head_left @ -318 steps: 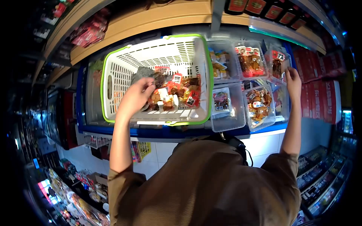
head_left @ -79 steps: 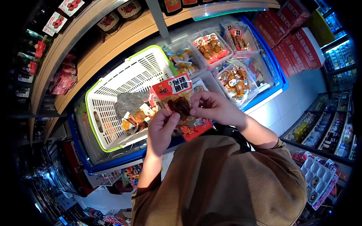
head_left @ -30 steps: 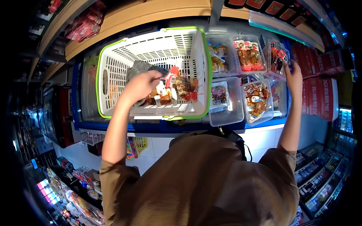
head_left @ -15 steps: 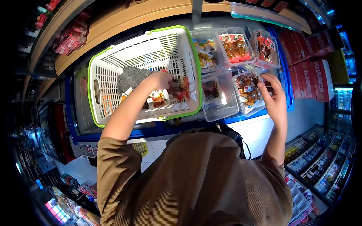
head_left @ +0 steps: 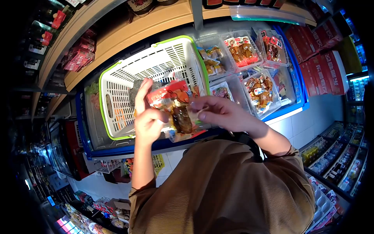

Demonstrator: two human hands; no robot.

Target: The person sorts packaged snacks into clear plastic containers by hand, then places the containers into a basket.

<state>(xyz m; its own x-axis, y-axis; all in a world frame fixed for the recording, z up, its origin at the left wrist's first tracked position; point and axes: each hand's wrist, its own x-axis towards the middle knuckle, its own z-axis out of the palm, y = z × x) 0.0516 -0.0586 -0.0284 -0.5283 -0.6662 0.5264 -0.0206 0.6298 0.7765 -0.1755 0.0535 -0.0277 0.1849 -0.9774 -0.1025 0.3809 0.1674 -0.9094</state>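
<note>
Several clear and red vacuum-packed snacks [head_left: 180,117] with brown contents are held between my two hands, over the front rim of a white basket. My left hand [head_left: 148,123] grips their left side, thumb in front. At their right edge, my right hand [head_left: 228,113] pinches the plastic between thumb and fingers. The white basket [head_left: 128,72] has a green rim, and a dark grey item [head_left: 136,93] inside it is partly hidden by my left hand. To the right is a clear bin of small brown snack packs [head_left: 260,91].
More clear bins hold red-labelled packs [head_left: 243,50], dark packs [head_left: 272,46] and yellow-blue packs [head_left: 212,58]. They stand on a blue-edged chest [head_left: 300,91]. A wooden shelf [head_left: 156,19] runs behind, and red cartons [head_left: 321,74] are stacked at the right.
My left hand has come up out of the basket with the packs. My right hand has left the right-hand bin and moved left to the packs. The view has shifted slightly.
</note>
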